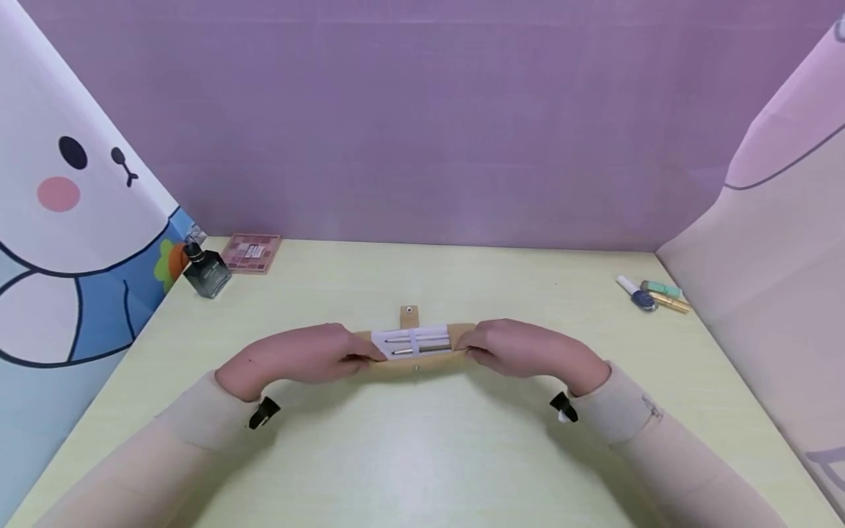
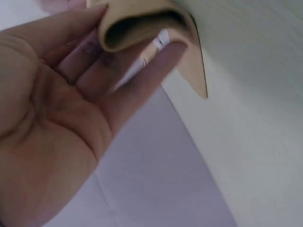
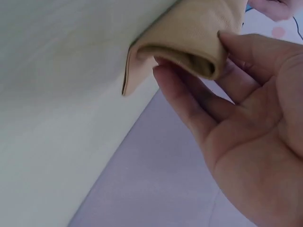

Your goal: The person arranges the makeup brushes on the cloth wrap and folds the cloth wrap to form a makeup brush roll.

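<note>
Two hands, left hand (image 1: 300, 356) and right hand (image 1: 524, 348), are pinching opposite ends of the tan pouch (image 1: 412, 350), its long axis lying crosswise between their fingers.

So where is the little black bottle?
In the head view the bottle stands at the table's far left corner, beside the pink palette and by the bunny wall.

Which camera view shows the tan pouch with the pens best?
The head view: it shows the whole tan pouch on the table, with its pens and snap tab, held at its ends by the left hand and right hand. Each wrist view shows only one rolled end.
</note>
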Tool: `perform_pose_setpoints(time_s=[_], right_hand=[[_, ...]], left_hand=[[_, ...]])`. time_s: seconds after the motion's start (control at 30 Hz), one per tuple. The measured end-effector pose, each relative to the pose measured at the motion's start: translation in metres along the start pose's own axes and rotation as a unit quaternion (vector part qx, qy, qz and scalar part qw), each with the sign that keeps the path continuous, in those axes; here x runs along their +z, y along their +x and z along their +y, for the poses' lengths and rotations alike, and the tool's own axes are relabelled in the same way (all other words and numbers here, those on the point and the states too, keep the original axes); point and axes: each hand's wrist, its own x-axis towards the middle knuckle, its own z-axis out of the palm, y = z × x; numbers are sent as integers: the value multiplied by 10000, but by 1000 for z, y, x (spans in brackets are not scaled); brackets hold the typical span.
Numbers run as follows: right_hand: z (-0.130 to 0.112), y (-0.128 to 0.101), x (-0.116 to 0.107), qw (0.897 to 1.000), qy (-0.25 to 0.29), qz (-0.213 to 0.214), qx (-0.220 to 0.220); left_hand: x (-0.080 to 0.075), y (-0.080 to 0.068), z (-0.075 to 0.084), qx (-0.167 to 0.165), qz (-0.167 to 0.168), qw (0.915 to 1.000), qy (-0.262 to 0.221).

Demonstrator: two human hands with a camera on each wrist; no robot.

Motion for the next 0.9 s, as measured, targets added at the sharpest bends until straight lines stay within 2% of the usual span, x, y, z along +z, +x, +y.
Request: perform_pose_setpoints(time_s=[0.1, 0.2, 0.27, 0.43, 0.6, 0.7, 0.9], right_hand=[[6, 1, -5, 9975, 646, -256, 92], [15, 4, -7, 9918, 1200, -367, 232], [20, 7, -8, 9891, 1387, -357, 348], [31, 15, -9, 9883, 1428, -231, 484], [36, 24, -10, 9911, 1298, -52, 276], [39, 29, -10, 9916, 1275, -68, 223], [41, 36, -12, 9896, 1330, -266, 484]], left_hand=[[-2, -1, -7, -13, -12, 9989, -478], [-2, 1, -14, -240, 41, 9961, -849], [-2, 3, -17, -404, 146, 9946, -940], [3, 9, -23, -570, 488, 9936, -843], [4, 14, -25, -781, 787, 9902, -845], [5, 18, -24, -888, 926, 9884, -816], [8, 26, -25, -1090, 1098, 9857, -664]])
